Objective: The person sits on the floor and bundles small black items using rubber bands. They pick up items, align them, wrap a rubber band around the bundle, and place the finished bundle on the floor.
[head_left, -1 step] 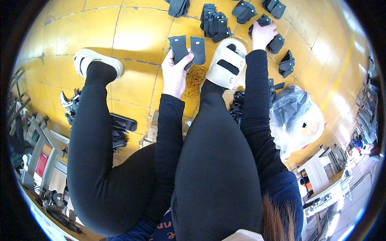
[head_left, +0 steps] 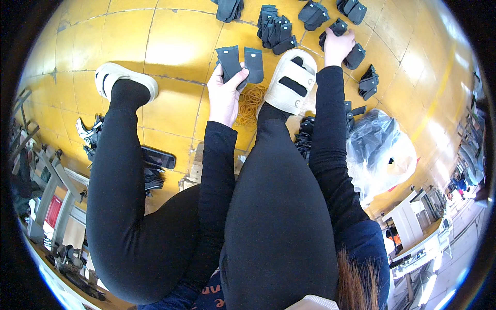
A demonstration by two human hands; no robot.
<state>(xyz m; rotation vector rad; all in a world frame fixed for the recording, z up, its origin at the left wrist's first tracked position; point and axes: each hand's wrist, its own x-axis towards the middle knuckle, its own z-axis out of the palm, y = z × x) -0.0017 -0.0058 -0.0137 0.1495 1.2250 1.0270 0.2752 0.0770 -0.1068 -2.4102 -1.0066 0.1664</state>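
The left hand (head_left: 223, 94) pinches dark flat pieces (head_left: 230, 63), which poke up toward 12 o'clock. Yellow rubber bands (head_left: 251, 105) lie at its 4 o'clock. The right hand (head_left: 338, 46) touches a dark stack (head_left: 339, 25) at its 12 o'clock; I can't tell if it grips.

Bundles (head_left: 281, 33) lie ahead; rubber bands (head_left: 252, 104) beside a sandal (head_left: 283, 99); phone (head_left: 158, 157) left, bag (head_left: 382, 155) right.

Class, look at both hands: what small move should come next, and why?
Probably, the right hand should pinch from the small dark pile, since it is right at that pile, while the left hand holds similar-looking dark pieces.
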